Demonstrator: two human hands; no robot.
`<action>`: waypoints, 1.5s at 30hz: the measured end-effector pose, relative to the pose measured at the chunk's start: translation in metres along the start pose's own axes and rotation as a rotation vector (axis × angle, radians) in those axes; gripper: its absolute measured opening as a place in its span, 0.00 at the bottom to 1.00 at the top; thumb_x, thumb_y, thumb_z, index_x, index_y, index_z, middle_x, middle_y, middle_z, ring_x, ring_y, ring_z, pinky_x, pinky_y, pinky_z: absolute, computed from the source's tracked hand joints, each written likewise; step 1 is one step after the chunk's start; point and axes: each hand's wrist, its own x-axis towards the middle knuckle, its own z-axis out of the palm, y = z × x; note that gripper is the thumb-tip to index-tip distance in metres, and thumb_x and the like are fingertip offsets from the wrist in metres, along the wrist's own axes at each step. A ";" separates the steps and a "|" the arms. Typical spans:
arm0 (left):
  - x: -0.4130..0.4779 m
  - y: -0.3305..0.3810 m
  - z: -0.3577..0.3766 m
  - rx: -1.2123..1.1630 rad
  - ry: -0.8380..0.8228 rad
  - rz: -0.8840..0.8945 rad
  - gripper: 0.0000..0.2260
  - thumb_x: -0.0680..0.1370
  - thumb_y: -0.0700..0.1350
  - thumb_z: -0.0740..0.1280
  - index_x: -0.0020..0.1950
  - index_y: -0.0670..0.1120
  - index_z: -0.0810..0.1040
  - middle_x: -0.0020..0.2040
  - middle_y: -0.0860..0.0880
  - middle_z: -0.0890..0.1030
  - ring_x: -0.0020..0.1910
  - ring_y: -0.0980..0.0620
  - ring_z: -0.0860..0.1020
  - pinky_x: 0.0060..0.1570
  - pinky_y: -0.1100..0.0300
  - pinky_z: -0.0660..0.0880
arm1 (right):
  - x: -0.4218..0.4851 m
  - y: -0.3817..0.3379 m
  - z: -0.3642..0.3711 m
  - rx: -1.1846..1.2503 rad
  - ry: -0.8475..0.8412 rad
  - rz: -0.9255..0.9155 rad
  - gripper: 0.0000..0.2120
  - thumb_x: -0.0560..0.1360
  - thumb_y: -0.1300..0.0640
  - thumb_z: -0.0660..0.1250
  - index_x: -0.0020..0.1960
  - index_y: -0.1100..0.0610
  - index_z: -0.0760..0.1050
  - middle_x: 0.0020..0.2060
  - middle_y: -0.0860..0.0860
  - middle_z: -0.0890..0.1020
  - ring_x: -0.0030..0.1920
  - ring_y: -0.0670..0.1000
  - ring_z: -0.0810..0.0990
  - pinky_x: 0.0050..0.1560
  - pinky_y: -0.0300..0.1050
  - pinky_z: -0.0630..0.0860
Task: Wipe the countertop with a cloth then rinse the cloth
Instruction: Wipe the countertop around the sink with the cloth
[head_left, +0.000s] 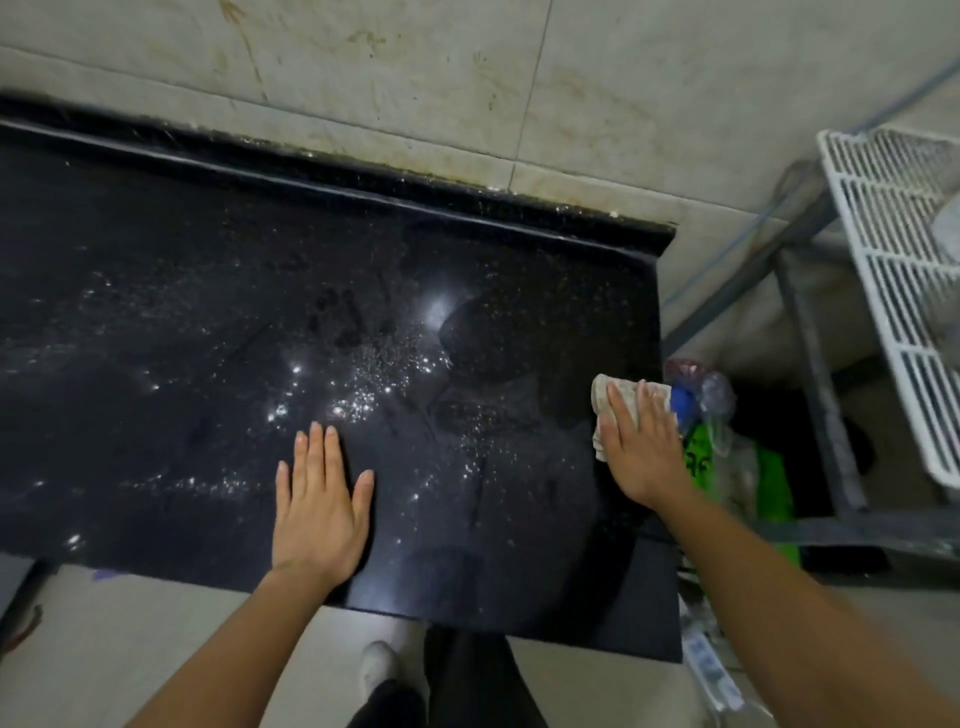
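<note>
1. The cloth, a pale crumpled rag, lies at the right edge of the black stone desk, under the right hand. That hand's fingers are straight and close together, pressing the rag flat rather than pinching it.
2. The left hand rests flat on the desk near the front edge, fingers straight and side by side, thumb set apart. It holds nothing and seems to serve as a brace.
3. The step in hand looks like wiping, with much left to do: water droplets glitter across the middle and left of the desk.
4. To do it well, press through the whole palm so the rag does not bunch up. Draw it in long overlapping passes from the back lip toward the front.
5. Lift the left hand aside before the rag reaches it, or the patch beneath goes unwiped.
6. Mind the right edge: plastic bags sit just beside it, lower down, and a pass pushed outward would likely flick water onto them.
7. No sink or tap shows, so the rinse must wait.
</note>
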 end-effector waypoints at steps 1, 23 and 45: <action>-0.003 -0.003 0.000 0.000 0.002 0.008 0.32 0.78 0.59 0.40 0.77 0.44 0.39 0.77 0.49 0.38 0.72 0.57 0.33 0.72 0.55 0.34 | -0.017 -0.002 0.005 -0.014 0.001 -0.005 0.46 0.65 0.34 0.14 0.78 0.48 0.37 0.78 0.52 0.39 0.75 0.56 0.31 0.73 0.57 0.32; -0.028 -0.036 0.001 0.082 -0.153 0.116 0.33 0.78 0.61 0.40 0.77 0.45 0.36 0.77 0.48 0.35 0.74 0.52 0.32 0.73 0.53 0.36 | -0.202 -0.046 0.057 0.218 0.025 0.123 0.36 0.65 0.26 0.21 0.71 0.35 0.31 0.76 0.47 0.34 0.73 0.47 0.27 0.71 0.45 0.28; -0.026 -0.034 -0.002 0.072 -0.219 0.089 0.32 0.79 0.61 0.42 0.76 0.46 0.34 0.76 0.48 0.33 0.74 0.52 0.31 0.72 0.53 0.33 | -0.171 -0.083 0.042 0.161 -0.002 -0.005 0.32 0.71 0.30 0.25 0.73 0.39 0.31 0.76 0.52 0.35 0.75 0.53 0.31 0.73 0.50 0.31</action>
